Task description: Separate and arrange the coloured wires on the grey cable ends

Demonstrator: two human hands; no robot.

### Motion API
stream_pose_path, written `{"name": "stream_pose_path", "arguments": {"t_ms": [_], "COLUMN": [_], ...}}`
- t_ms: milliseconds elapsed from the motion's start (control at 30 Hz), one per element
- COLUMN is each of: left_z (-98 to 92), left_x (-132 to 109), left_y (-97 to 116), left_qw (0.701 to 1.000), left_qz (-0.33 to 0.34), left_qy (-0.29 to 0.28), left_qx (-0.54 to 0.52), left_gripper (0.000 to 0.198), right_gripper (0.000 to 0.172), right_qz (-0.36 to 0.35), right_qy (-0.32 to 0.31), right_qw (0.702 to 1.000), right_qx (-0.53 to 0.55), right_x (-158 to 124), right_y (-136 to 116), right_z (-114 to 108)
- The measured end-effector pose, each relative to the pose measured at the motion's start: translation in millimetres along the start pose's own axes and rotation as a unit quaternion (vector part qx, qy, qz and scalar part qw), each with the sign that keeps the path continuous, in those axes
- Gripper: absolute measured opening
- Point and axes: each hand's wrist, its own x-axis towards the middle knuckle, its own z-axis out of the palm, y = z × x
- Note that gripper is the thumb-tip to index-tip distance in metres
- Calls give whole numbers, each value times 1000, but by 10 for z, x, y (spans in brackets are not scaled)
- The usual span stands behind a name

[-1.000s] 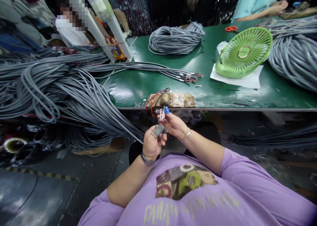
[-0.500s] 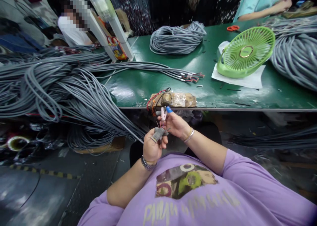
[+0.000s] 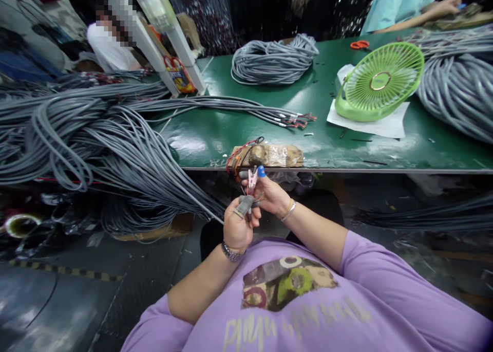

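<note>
In front of my belly, just off the table edge, my two hands meet. My left hand [image 3: 239, 223], with a grey cover on its thumb and a watch on the wrist, is closed around the end of a grey cable [image 3: 210, 212]. Thin wires [image 3: 248, 191] stick up from that grip. My right hand [image 3: 271, 195], a blue cover on one fingertip, pinches a small pink clip [image 3: 252, 179] right above the wires. Whether the clip touches a wire is too small to tell.
A wooden block [image 3: 283, 155] with red and black leads lies at the edge of the green table [image 3: 215, 136]. Grey cables [image 3: 127, 146] heap on the left. A cable coil [image 3: 273, 61], orange-handled scissors [image 3: 359, 44] and a green fan [image 3: 381, 82] stand farther back. A co-worker's arm [image 3: 423, 18] reaches in top right.
My right hand has shifted slightly left and the pink clip has turned, its two arms now showing spread. My left hand keeps its grip. The co-worker's hand at the back has risen.
</note>
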Motion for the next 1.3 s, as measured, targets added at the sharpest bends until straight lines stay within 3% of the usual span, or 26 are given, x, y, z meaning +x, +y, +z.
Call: {"name": "stream_pose_path", "arguments": {"t_ms": [300,1000,1300], "left_z": [42,2,4], "left_x": [28,80,55], "left_y": [13,-25,-24], "left_qw": [1000,1000,1000], "left_qz": [-3,-15,18], "left_qy": [16,8,10], "left_qx": [-4,21,19], "left_gripper": [28,27,25], "right_gripper": [38,44,49], "right_qz": [-10,-9,-9], "right_qy": [32,29,-6], "right_qw": [999,1000,1000], "right_qx": [11,6,19], "right_x": [31,30,32], "right_y": [0,6,32], "right_z": [30,26,-26]}}
